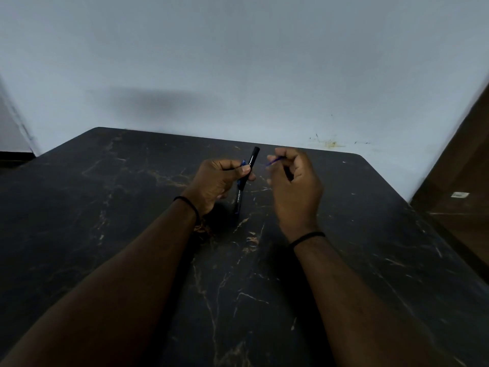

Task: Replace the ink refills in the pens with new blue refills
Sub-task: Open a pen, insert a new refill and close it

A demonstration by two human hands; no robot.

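Fingers: left hand [215, 181] grips two black pens [247, 176]; right hand [292, 186] pinches one blue refill [275, 161] above bench [105, 207].

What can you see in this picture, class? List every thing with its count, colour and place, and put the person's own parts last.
Pen: one or more, black with white print and blue parts showing beside it, held upright over the table in the left grip; how many pieces cannot be told.
Refill: one, thin and blue, pinched in the right grip, tip pointing toward the pen.
Table: one, black marble pattern with pale veins, under both arms.
Wall: one, pale grey-blue, behind the table.
Wristbands: two, black, one on each wrist.
Left hand: one, curled round the pen.
Right hand: one, curled, pinching the refill.
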